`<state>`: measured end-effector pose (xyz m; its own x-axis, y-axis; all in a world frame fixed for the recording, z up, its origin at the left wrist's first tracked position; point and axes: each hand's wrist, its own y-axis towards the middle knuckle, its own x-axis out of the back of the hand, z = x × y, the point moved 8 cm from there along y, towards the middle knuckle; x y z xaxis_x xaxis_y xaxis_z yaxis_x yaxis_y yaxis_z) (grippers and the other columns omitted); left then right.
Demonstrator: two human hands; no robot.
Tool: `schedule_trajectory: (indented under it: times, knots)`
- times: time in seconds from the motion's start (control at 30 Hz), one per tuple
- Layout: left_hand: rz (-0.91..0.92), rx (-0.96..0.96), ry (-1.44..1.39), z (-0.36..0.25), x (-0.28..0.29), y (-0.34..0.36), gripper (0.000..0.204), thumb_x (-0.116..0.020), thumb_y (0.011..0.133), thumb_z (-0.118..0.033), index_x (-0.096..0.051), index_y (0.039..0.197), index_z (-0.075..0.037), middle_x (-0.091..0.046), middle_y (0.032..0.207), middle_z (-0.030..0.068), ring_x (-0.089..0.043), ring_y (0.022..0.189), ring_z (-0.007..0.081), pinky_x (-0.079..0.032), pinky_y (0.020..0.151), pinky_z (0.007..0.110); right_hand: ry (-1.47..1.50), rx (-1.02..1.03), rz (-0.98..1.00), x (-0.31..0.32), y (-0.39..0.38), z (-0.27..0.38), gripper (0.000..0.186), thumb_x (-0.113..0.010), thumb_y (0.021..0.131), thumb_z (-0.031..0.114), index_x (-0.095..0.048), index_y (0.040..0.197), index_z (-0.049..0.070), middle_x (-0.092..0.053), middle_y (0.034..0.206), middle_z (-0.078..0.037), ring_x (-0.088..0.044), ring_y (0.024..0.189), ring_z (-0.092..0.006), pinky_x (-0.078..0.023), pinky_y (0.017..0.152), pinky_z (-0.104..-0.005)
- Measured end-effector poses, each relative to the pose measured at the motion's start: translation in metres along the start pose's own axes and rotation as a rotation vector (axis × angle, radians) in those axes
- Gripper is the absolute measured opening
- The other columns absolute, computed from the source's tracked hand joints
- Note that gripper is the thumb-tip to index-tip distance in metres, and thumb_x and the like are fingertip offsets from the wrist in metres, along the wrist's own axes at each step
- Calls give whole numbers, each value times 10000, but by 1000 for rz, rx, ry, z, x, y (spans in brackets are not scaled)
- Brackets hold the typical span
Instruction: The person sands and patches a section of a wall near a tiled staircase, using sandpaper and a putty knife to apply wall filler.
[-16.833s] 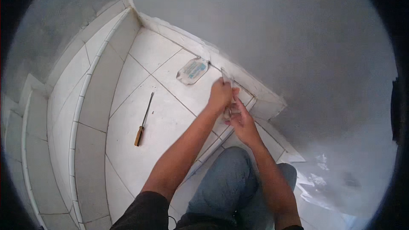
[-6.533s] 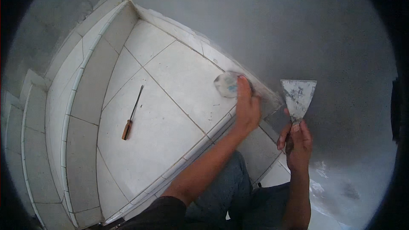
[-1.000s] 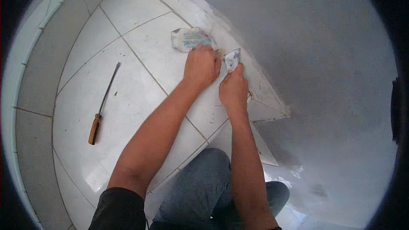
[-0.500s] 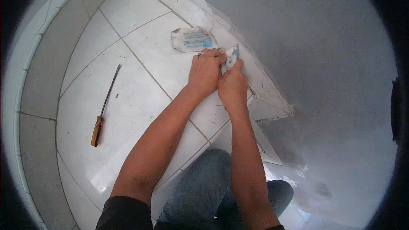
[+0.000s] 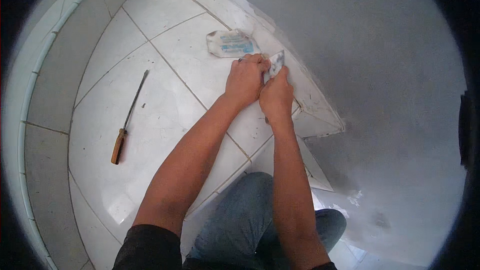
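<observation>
My right hand (image 5: pixel 277 97) is closed round a putty knife, its flat blade (image 5: pixel 277 63) smeared white and grey. The blade points away from me beside the white tile skirting, and a dark end shows below my palm. My left hand (image 5: pixel 245 81), with a ring on one finger, is curled right beside the blade. Its fingertips are bunched at the blade's left edge; what they grip, if anything, is hidden. Just beyond them lies a crumpled white packet (image 5: pixel 232 44) with blue print, flat on the tiles.
On the white tiled surface (image 5: pixel 165 115) to the left lies a screwdriver (image 5: pixel 131 120) with an amber handle, among small dark crumbs. A raised tiled border (image 5: pixel 45 155) curves along the left. The grey wall (image 5: pixel 380 70) rises at the right, above the skirting (image 5: pixel 310 92).
The view has shifted slightly, so the screwdriver and packet appear a little to the right. Both hands stay together at the blade, which shows slightly more turned; a dark end now shows under my right hand.
</observation>
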<state>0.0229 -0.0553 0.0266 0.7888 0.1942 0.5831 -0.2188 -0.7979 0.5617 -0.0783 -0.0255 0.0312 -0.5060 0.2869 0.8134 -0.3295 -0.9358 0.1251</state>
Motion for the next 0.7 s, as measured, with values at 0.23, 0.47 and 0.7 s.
schedule_trajectory:
  times: [0.23,0.47,0.7]
  knots:
    - [45,-12,75,0,-7,1,314,-580,817,-39,-705,1105,-50,-663,1059,145,-611,1002,351,-483,831,464,45,31,30,2,3,6,404,-609,892,127,-422,1179,-87,-645,962,-363,-633,955,-523,-491,852,-554]
    - [42,3,58,6,-6,-1,275,-633,805,-103,-710,1066,-63,-651,1086,142,-596,1048,348,-474,873,461,49,-14,55,-11,6,-8,426,-590,872,80,-414,1230,-72,-646,980,-359,-633,973,-512,-493,867,-546]
    - [-73,38,97,7,2,4,365,-616,802,-79,-662,1164,-66,-631,1140,153,-579,1077,369,-488,902,469,15,267,1,11,13,31,381,-577,864,35,-423,1190,-91,-644,1005,-364,-629,994,-510,-502,868,-547]
